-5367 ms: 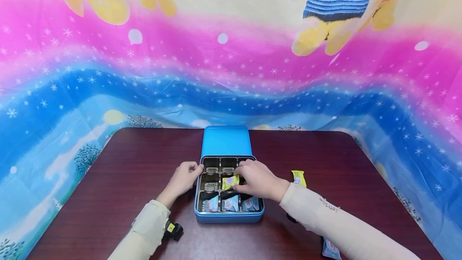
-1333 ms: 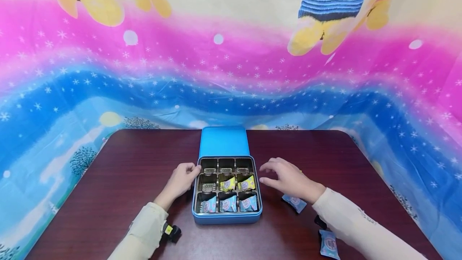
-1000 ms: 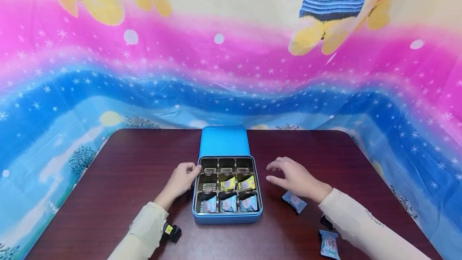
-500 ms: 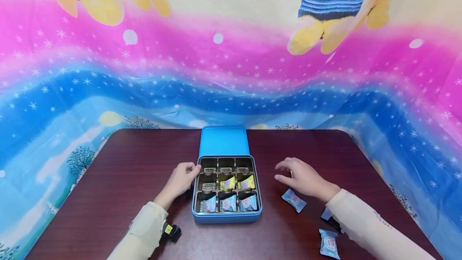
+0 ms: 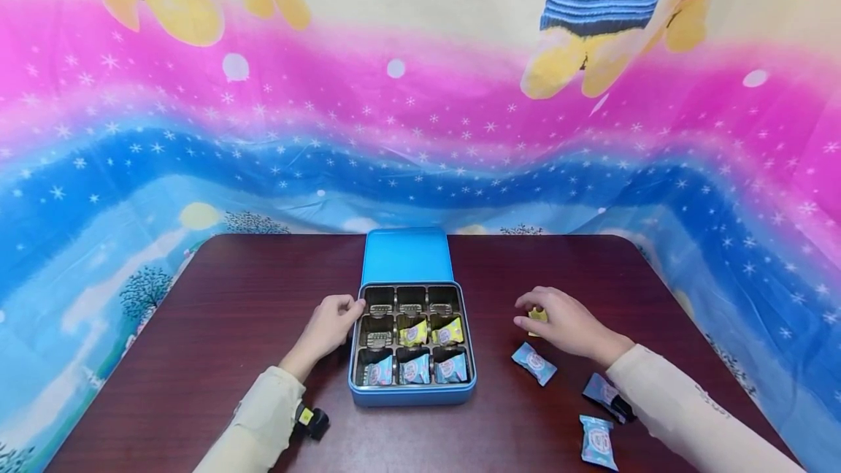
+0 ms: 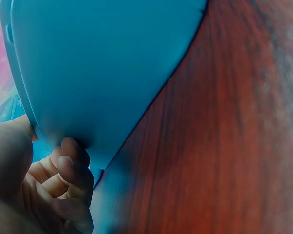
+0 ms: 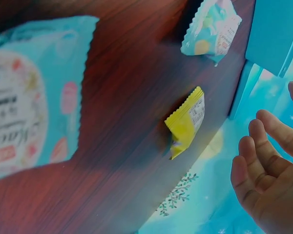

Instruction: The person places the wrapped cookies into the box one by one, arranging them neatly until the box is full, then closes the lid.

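A blue tin stands on the table, its divided tray holding three blue-wrapped candies along the front row. Two yellow-wrapped candies fill the middle and right pockets of the middle row. My left hand pinches the tin's left rim, thumb at the edge and curled fingers against the outer wall. To the right, my right hand hovers over a loose yellow-wrapped candy, fingers loosely bent and apart from it. The head view partly hides that candy behind the fingers.
Behind the tin lies its blue lid, tilted back. Several blue-wrapped candies lie right of the tin, including one near my right hand and another close to the front edge. A patterned cloth hangs behind the table.
My right hand has left the tin and moved right over the table. A second yellow-wrapped candy now sits in the middle row's right pocket. My left hand stays on the rim.
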Motion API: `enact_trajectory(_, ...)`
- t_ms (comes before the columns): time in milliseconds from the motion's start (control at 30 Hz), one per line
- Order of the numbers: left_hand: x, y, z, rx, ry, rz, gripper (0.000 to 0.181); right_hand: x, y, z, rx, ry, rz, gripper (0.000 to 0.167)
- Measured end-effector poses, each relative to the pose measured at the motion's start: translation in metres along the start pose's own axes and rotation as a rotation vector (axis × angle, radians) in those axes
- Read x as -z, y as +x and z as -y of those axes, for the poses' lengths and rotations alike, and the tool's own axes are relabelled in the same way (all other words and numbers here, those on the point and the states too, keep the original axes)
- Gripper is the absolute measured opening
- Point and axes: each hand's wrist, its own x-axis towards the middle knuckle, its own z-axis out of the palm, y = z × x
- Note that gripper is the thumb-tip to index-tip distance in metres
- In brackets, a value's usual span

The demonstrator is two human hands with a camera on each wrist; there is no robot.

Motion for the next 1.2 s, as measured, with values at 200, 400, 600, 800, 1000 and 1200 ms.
enact_trajectory(200,0.000,0.000,0.000,0.002,0.003,0.000,0.039,0.002,-0.003,-0.005,-0.021,-0.024,-0.007,0.031)
enact_trajectory(400,-0.001,0.000,0.001,-0.005,-0.002,0.002,0.039,0.001,-0.006,-0.011,-0.048,-0.027,-0.011,0.029)
enact_trajectory(600,-0.001,0.000,0.002,-0.001,-0.005,0.003,0.039,-0.001,-0.008,-0.017,-0.067,-0.061,-0.019,0.030)
enact_trajectory(800,-0.001,0.001,0.002,-0.005,-0.009,-0.002,0.039,-0.002,-0.011,-0.019,-0.087,-0.110,-0.033,0.031)
enact_trajectory(1000,-0.001,0.001,0.001,-0.001,-0.010,-0.006,0.038,-0.005,-0.013,-0.018,-0.117,-0.141,-0.042,0.024)
enact_trajectory(1200,-0.001,0.001,0.001,0.003,-0.007,-0.007,0.039,-0.008,-0.014,-0.019,-0.157,-0.164,-0.028,0.023)
